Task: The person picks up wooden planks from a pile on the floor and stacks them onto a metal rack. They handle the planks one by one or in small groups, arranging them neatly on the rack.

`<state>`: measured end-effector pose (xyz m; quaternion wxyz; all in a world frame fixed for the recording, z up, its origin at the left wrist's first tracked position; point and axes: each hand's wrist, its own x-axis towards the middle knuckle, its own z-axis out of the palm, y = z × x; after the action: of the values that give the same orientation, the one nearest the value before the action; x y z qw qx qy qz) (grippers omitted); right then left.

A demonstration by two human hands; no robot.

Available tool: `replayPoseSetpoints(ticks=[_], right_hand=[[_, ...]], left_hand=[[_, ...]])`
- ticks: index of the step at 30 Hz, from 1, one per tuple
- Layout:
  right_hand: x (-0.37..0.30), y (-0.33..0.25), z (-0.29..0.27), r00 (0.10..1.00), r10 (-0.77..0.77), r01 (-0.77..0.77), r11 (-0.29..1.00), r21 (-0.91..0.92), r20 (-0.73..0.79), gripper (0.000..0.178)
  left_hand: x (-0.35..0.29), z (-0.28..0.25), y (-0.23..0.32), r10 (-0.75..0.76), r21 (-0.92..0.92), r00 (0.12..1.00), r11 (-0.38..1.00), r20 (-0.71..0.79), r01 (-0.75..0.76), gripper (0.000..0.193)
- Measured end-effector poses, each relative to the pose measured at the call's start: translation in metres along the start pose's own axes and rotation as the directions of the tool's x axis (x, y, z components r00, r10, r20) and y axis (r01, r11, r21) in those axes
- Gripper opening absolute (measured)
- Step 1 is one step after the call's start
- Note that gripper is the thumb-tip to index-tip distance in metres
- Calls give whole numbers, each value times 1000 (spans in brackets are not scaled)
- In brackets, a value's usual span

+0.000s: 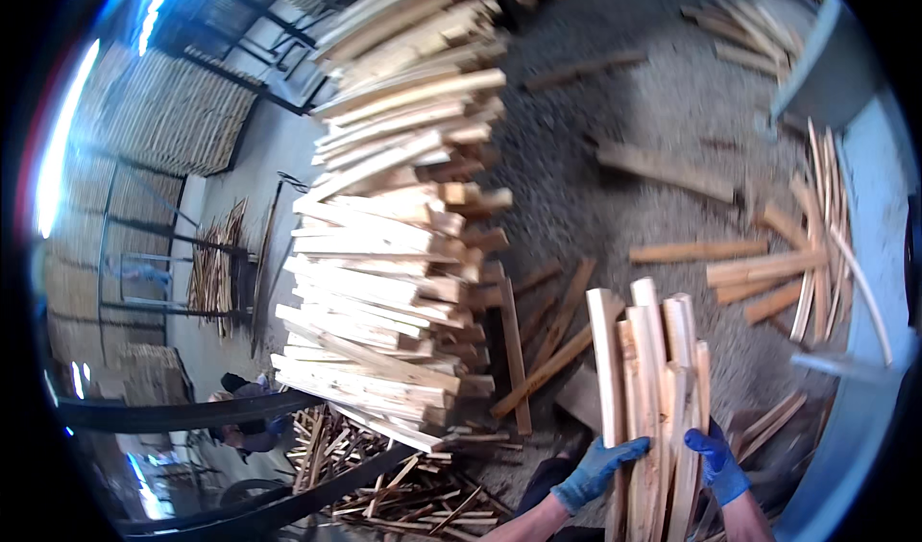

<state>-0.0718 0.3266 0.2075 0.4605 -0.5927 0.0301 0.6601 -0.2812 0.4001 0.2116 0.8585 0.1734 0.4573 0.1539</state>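
Note:
Between my two hands an upright bundle of several pale wooden slats [655, 388] is held, their top ends uneven. My left hand [603, 470], in a blue glove, presses on the bundle's left side with the thumb stretched across the front. From the right side my right hand [718, 460], also gloved in blue, grips it; its fingers are partly hidden behind the wood. The lower ends of the slats run out of the bottom of the picture. Left of the bundle rises a tall stack of cut slats [375, 254], apart from my hands.
Loose boards [667, 172] and offcuts [768, 273] lie on the grey floor ahead. A light blue machine frame [869, 158] stands along the right. Black metal bars [192, 412] cross the lower left, by a scrap heap [384, 484] and another person [252, 417]. Stacked slats [163, 110] fill the far left.

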Motion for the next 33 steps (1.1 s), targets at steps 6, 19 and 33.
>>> replayPoseSetpoints(ticks=[6,19,33], right_hand=[[1,-169,207,911,-153,323,842,-431,384,62],[40,-186,424,269,-435,939,-80,-334,859,50],[-121,223,-172,970,-26,-164,659,-734,-240,43]], left_hand=[[-62,1,177,263,-345,958,894,-111,-286,36],[-46,-121,343,634,303,679,773,-370,-557,59],[-23,-57,-106,-174,414,977,886,-120,208,10]])
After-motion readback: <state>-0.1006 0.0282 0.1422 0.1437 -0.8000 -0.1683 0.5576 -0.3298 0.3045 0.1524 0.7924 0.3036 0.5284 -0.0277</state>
